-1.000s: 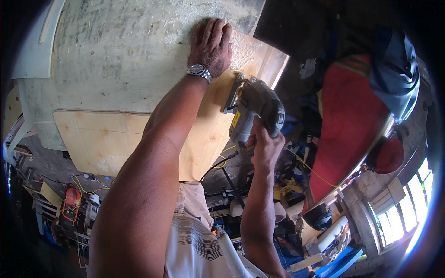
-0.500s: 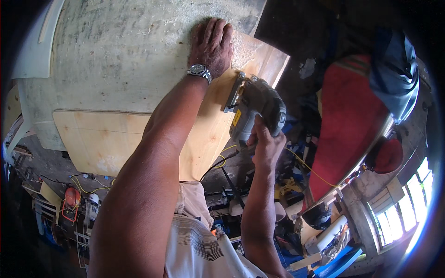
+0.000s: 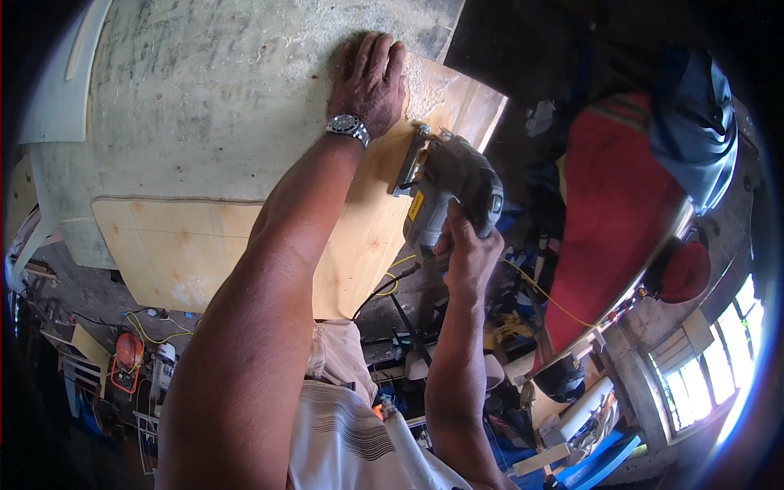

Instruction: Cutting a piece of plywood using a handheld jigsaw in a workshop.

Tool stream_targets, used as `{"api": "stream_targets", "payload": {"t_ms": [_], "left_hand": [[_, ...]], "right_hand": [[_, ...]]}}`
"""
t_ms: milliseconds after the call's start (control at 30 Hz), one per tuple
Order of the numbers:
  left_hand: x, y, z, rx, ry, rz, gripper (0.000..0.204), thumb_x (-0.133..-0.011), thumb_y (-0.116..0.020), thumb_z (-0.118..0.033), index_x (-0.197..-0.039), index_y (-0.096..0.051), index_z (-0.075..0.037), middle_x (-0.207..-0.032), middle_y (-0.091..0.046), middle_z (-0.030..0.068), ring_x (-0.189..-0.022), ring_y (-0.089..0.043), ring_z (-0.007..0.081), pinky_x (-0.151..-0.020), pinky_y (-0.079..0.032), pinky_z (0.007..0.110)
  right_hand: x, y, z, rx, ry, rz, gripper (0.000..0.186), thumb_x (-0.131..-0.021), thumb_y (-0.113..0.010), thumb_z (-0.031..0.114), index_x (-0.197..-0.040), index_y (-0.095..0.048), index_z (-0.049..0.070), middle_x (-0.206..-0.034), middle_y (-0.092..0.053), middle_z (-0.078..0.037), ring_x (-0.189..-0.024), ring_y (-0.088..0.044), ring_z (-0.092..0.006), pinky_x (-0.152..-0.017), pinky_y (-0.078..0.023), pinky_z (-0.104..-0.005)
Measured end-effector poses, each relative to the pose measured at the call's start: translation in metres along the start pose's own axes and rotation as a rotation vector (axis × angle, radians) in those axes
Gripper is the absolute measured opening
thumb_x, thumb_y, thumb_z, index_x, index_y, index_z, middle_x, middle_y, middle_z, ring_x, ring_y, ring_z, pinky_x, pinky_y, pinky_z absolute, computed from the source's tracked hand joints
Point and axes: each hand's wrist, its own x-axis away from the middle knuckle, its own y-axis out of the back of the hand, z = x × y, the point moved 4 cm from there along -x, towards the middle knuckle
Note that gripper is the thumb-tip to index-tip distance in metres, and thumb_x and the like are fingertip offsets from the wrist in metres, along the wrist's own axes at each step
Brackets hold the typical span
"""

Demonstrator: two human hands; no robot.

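My left hand [image 3: 369, 88] lies on the plywood near its right-hand edge, fingers flattened and slightly apart, a watch [image 3: 346, 126] on the wrist. My right hand [image 3: 467, 257] grips a grey and black jigsaw [image 3: 457, 184], its metal shoe resting on the pale cut plywood piece [image 3: 175, 241] just below and right of my left hand. The blade is too small to make out. A larger grey, weathered sheet [image 3: 196, 98] lies at the top left, scattered with wood shavings [image 3: 425, 94] near my fingers. My left forearm hides part of the pale piece.
A long red object [image 3: 604, 204] with blue fabric [image 3: 694, 139] draped on it stands at right, near a window [image 3: 710, 367]. Cluttered tools, offcuts and an orange machine [image 3: 128, 355] lie below the boards. A yellow cord [image 3: 539, 290] runs past my right arm.
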Motion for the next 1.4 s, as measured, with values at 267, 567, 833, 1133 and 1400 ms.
{"api": "stream_targets", "payload": {"t_ms": [267, 567, 833, 1133, 1400], "left_hand": [[-0.001, 0.000, 0.001, 0.026, 0.007, 0.009, 0.055, -0.091, -0.062, -0.023, -0.142, -0.051, -0.007, -0.149, -0.046, 0.0130, -0.144, -0.039, 0.0339, -0.120, -0.028, 0.058], [0.000, 0.001, 0.002, -0.018, 0.029, 0.033, 0.054, -0.091, -0.065, -0.029, -0.140, -0.053, -0.009, -0.148, -0.045, 0.0096, -0.146, -0.037, 0.0298, -0.122, -0.028, 0.057], [0.000, 0.002, 0.004, 0.043, 0.019, 0.019, 0.053, -0.092, -0.063, -0.024, -0.141, -0.052, -0.009, -0.148, -0.046, 0.0105, -0.145, -0.038, 0.0317, -0.121, -0.028, 0.058], [0.002, 0.000, 0.006, 0.083, -0.017, 0.010, 0.059, -0.088, -0.064, -0.017, -0.144, -0.049, -0.008, -0.151, -0.044, 0.0115, -0.146, -0.037, 0.0341, -0.122, -0.025, 0.058], [0.003, -0.005, -0.006, 0.018, -0.067, 0.017, 0.056, -0.090, -0.063, -0.015, -0.144, -0.049, -0.008, -0.152, -0.044, 0.0122, -0.147, -0.035, 0.0361, -0.121, -0.024, 0.059]], "right_hand": [[-0.002, 0.000, 0.002, 0.009, -0.007, 0.001, 0.035, -0.092, -0.079, 0.032, -0.078, -0.067, 0.003, -0.060, -0.060, -0.001, -0.050, -0.057, -0.0104, -0.049, -0.044, -0.0276], [-0.004, 0.001, 0.000, -0.026, -0.019, 0.006, 0.033, -0.092, -0.080, 0.030, -0.080, -0.067, 0.002, -0.061, -0.060, -0.001, -0.050, -0.057, -0.0107, -0.049, -0.044, -0.0277], [-0.002, -0.004, 0.002, -0.035, 0.002, 0.003, 0.033, -0.092, -0.080, 0.030, -0.080, -0.068, 0.002, -0.062, -0.062, -0.002, -0.050, -0.057, -0.0106, -0.048, -0.044, -0.0280], [0.031, 0.000, -0.028, -0.077, -0.117, -0.012, 0.028, -0.091, -0.078, 0.027, -0.087, -0.071, 0.000, -0.070, -0.067, -0.004, -0.051, -0.058, -0.0110, -0.048, -0.043, -0.0279], [0.061, 0.017, -0.063, -0.118, -0.258, -0.019, 0.025, -0.087, -0.081, 0.022, -0.092, -0.074, -0.001, -0.072, -0.066, -0.001, -0.058, -0.056, -0.0085, -0.056, -0.049, -0.0289]]}}
